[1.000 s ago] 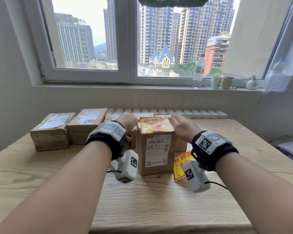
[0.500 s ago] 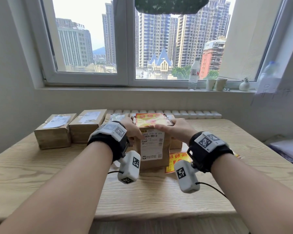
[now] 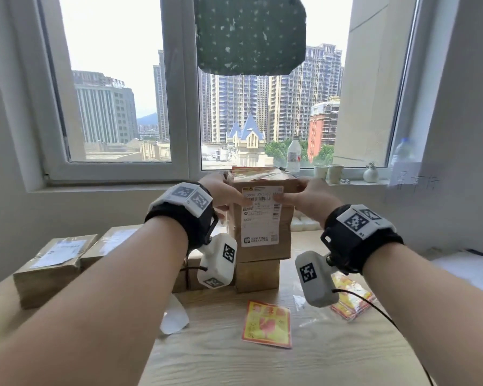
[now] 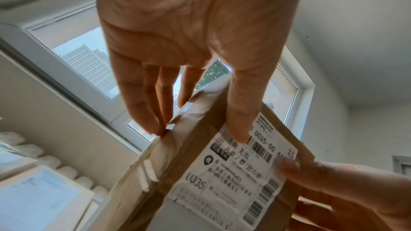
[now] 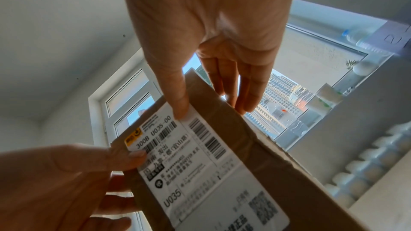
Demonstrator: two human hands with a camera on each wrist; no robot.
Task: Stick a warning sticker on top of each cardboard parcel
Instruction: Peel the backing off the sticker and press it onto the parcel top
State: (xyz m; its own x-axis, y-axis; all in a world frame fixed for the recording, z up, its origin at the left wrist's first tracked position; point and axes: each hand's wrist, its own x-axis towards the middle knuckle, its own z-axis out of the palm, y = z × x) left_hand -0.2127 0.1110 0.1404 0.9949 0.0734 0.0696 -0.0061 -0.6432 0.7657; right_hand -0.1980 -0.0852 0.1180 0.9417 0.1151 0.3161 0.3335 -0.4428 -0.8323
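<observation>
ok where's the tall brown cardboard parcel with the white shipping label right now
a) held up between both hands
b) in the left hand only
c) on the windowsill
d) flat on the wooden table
a: the tall brown cardboard parcel is lifted above the table, the left hand and the right hand gripping its two sides, thumbs on the label.

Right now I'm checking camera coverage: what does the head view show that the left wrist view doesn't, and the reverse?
Only the head view shows the warning sticker on top of the held parcel, a loose sticker lying on the table, and more stickers at right.

Only the left wrist view shows the left hand's fingers on the parcel's taped side face, thumb on the shipping label.

Both show the left hand and right hand gripping the parcel, plus the window.
</observation>
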